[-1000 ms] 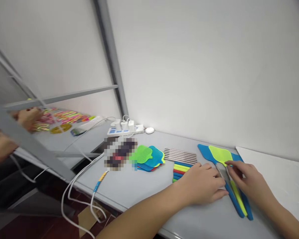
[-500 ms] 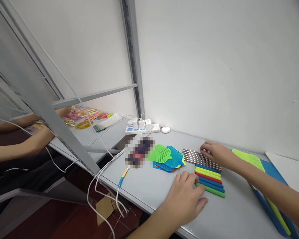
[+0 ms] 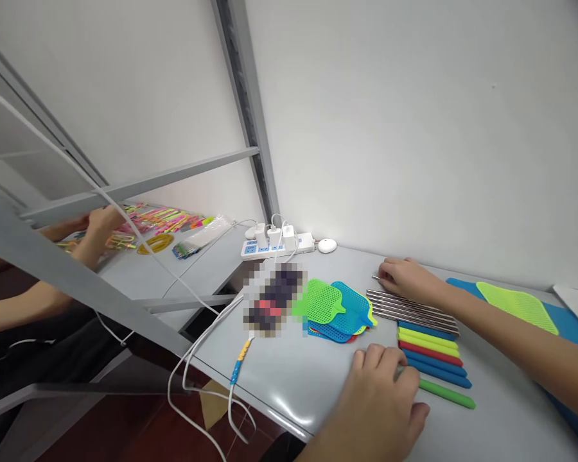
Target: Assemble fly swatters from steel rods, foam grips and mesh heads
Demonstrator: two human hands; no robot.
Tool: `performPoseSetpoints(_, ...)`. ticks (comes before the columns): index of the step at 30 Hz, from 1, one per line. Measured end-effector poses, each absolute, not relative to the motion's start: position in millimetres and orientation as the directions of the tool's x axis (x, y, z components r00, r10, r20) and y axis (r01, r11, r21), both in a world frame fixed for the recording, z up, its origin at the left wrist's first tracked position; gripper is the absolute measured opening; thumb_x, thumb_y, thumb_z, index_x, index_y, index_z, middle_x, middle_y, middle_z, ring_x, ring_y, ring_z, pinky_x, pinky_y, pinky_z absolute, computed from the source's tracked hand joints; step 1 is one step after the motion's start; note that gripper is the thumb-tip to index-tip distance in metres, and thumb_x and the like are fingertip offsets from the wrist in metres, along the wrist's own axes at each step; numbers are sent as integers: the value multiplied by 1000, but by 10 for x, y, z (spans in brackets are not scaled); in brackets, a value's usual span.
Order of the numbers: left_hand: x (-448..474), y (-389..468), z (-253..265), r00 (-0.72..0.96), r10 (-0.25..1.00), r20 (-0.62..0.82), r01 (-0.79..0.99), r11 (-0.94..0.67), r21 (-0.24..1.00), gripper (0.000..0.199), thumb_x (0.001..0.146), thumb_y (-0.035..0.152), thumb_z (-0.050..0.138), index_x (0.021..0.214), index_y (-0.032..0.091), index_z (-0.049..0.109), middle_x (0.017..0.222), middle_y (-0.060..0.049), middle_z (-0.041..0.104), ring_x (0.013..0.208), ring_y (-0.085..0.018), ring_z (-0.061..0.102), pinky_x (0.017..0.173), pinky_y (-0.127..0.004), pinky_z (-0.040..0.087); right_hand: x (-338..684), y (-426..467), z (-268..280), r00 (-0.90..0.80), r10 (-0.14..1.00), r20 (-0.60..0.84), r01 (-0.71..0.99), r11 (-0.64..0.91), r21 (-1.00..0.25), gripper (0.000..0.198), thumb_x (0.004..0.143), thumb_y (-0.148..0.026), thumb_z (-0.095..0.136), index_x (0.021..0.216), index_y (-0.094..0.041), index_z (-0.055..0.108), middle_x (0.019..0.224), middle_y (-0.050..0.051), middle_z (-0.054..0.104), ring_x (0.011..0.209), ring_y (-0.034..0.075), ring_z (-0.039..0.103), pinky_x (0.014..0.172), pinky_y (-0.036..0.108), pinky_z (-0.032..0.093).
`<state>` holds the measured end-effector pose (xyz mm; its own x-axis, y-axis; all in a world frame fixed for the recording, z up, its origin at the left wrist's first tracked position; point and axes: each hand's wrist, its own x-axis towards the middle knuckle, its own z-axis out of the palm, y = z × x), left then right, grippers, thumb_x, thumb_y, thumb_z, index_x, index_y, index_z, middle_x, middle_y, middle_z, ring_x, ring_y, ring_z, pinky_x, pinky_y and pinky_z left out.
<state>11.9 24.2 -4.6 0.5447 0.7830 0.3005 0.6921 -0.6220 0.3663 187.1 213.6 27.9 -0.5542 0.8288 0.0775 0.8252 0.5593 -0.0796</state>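
- Far left: co-worker's hand [image 3: 103, 221] over colourful pieces [image 3: 180, 219] on a second table [image 3: 212, 260], beyond a grey metal frame [image 3: 187, 172].
- Left of centre, far: power strip [image 3: 306, 243] near the white wall [image 3: 390, 128]; blue socket panels, markings too small to read.
- Centre: overlapping mesh heads [image 3: 324, 301] on the glossy grey tabletop [image 3: 279, 372].
- Near centre: left hand [image 3: 378, 388], palm down, fingers curled over the left end of the green handle [image 3: 447, 393]; firmness of grip cannot be told.
- Right of centre, far: right hand [image 3: 407, 279], fingers narrowed, holding a metal rod [image 3: 376, 277] beside the stacked rods [image 3: 409, 309].
- Between hands, rightward: row of coloured handles [image 3: 431, 353], green one apart.
- Right, far: yellow-green mesh head [image 3: 517, 307] over blue ones [image 3: 571, 324].
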Motion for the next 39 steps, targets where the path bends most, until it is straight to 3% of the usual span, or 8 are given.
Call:
performPoseSetpoints(7,90,230,32,553,793,255,669,-605,432,18,89,35,58,103,24,55,109,-2,60,99,-23,49,81,-37,37,2134,1803,587,-282,931,232,950,305,-69,27,98,-34,30,104,-17,51,71,7,63,60,23,58,56,31,36)
performPoseSetpoints(13,77,233,39,555,796,243,650,-597,471,23,87,27,62,108,23,54,102,-2,63,97,-23,52,80,-37,36,2371,807,933,135,754,643,719,372,-587,20,93,-40,50,105,-25,46,92,3,54,80,19,55,69,32,43)
performPoseSetpoints(19,61,183,137,549,755,360,534,-647,544,26,89,21,56,114,25,53,100,0,65,94,-19,55,84,-37,35,2310,-170,771,340,880,331,132,304,-944,20,91,-40,56,80,-23,53,65,-3,38,56,12,35,50,27,29)
performPoseSetpoints(23,77,90,160,404,717,568,405,-697,591,23,89,19,56,111,23,54,94,-1,64,88,-17,56,88,-36,38,2227,-355,863,305,939,161,-302,255,-919,30,92,-39,53,69,-21,51,60,-5,27,49,9,22,42,25,18)
performPoseSetpoints(26,129,10,142,395,673,625,339,-739,582,21,89,18,56,110,22,57,95,-3,65,89,-18,57,85,-36,41,2125,-324,1053,270,949,162,-474,277,-836,39,94,-43,48,62,-20,47,55,-6,23,44,8,17,40,25,15)
performPoseSetpoints(32,304,-105,160,373,750,546,158,-631,759,8,91,26,59,96,21,63,99,-6,64,94,-18,58,84,-33,47,1867,-238,1350,162,941,299,-556,337,-760,63,90,-66,36,50,-20,46,46,-6,18,40,8,15,38,25,14)
performPoseSetpoints(35,335,-104,175,354,813,461,64,-513,856,9,91,28,60,96,21,57,103,-5,66,96,-17,62,86,-31,48,1802,-235,1460,126,941,315,-562,329,-759,61,92,-60,36,47,-20,49,44,-5,18,41,8,16,40,25,16)
performPoseSetpoints(39,310,-45,168,335,841,425,153,-493,856,10,90,29,62,94,21,58,90,-1,68,89,-16,62,86,-31,47,1771,-195,1550,98,938,332,-562,327,-760,53,91,-48,39,47,-20,50,44,-5,18,41,8,15,40,25,17)
